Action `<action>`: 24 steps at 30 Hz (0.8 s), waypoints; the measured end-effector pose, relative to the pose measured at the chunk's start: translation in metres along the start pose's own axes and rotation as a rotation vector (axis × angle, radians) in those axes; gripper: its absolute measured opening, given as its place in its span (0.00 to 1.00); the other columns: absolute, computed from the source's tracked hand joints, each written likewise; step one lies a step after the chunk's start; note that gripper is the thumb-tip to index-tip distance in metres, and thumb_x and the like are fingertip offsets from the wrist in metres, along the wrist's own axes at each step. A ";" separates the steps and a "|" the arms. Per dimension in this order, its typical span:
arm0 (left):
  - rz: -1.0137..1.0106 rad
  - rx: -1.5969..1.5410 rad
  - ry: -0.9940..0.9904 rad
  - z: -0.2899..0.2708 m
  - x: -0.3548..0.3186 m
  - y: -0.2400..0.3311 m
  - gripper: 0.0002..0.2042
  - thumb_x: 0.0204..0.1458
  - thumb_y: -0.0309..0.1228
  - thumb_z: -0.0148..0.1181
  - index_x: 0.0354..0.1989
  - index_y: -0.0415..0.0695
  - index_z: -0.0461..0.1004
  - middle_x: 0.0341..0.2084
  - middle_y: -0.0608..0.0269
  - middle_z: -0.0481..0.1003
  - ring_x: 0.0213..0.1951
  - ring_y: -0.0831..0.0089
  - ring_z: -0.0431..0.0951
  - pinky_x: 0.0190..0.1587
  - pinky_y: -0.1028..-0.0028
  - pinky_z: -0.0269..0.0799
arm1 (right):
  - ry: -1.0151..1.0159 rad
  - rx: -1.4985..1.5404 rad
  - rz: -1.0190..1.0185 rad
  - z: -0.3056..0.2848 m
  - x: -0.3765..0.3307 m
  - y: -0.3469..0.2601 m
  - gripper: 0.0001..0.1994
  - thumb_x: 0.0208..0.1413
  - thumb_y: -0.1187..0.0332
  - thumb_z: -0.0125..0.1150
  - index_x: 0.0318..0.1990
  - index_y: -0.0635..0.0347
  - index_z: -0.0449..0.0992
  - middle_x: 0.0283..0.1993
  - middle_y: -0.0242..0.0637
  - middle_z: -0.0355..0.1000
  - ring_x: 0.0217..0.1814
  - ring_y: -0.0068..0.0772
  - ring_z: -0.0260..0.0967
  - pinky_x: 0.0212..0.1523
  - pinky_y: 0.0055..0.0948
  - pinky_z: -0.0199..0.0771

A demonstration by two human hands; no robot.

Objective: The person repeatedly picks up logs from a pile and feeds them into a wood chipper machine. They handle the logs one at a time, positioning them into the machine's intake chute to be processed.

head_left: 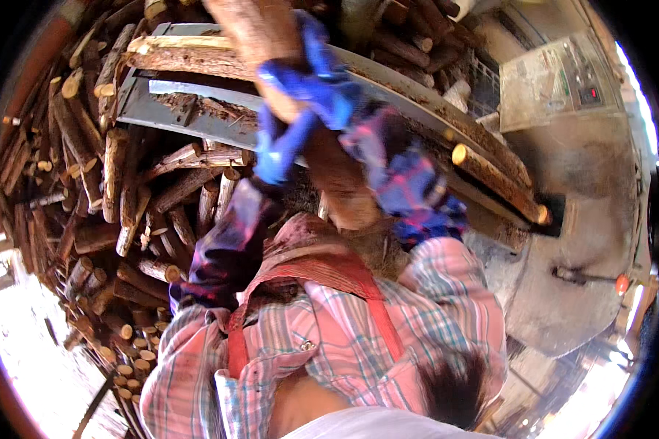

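Observation:
Both my hands are in blue gloves and closed around a thick brown log [258,33], which is tilted and slightly blurred by motion. My right hand [322,84] wraps it at the upper middle, from the right side. Lower down, my left hand [280,150] grips it from the left. The log's near end hangs in front of my red apron [307,256]. Beneath the hands runs a grey metal trough [198,121] with bark scraps on it. A split-looking pale log [190,58] lies along the trough's far side, close to the held log.
Piled logs [73,146] crowd the left side, and more logs [410,51] lie behind the trough. At right, a log [498,183] rests along the trough against a grey machine housing [571,168]. The housing carries a control panel [589,95] and a red-knobbed lever [621,284].

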State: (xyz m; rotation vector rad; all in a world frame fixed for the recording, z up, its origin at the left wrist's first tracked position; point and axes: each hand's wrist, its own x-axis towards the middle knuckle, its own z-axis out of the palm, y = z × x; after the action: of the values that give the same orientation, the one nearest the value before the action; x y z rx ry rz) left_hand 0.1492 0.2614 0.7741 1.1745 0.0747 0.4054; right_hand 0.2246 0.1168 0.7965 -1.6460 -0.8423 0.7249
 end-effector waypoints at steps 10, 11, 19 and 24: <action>-0.040 0.049 -0.485 0.086 0.041 -0.005 0.34 0.48 0.38 0.65 0.58 0.32 0.57 0.47 0.52 0.71 0.49 0.68 0.72 0.54 0.70 0.67 | 0.218 -0.809 -0.631 -0.138 0.029 -0.087 0.37 0.45 0.62 0.66 0.64 0.55 0.56 0.51 0.50 0.68 0.51 0.48 0.69 0.53 0.40 0.69; -0.116 0.034 -0.435 0.072 0.034 -0.012 0.33 0.49 0.37 0.65 0.58 0.33 0.57 0.48 0.52 0.71 0.49 0.68 0.72 0.54 0.70 0.67 | 0.215 -0.966 -0.540 -0.149 0.032 -0.043 0.39 0.45 0.57 0.66 0.65 0.52 0.55 0.49 0.52 0.68 0.49 0.51 0.68 0.51 0.41 0.70; -0.531 0.186 0.001 -0.101 -0.082 -0.014 0.26 0.52 0.42 0.60 0.51 0.32 0.67 0.44 0.55 0.73 0.45 0.70 0.72 0.49 0.71 0.67 | 0.118 -1.207 -0.052 -0.120 0.022 0.075 0.45 0.39 0.50 0.69 0.65 0.56 0.54 0.58 0.56 0.62 0.56 0.56 0.64 0.58 0.45 0.63; -0.358 0.116 0.219 -0.103 -0.074 -0.020 0.17 0.53 0.43 0.57 0.40 0.41 0.74 0.32 0.67 0.74 0.35 0.78 0.71 0.39 0.76 0.67 | 0.187 -1.187 -0.419 -0.045 0.167 0.019 0.53 0.34 0.41 0.69 0.65 0.60 0.51 0.64 0.54 0.56 0.66 0.53 0.54 0.65 0.40 0.55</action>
State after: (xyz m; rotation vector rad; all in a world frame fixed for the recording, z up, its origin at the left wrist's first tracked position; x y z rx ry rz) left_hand 0.0587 0.3200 0.7043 1.1981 0.4970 0.2131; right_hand 0.3574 0.2280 0.7818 -2.3566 -1.5651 -0.3410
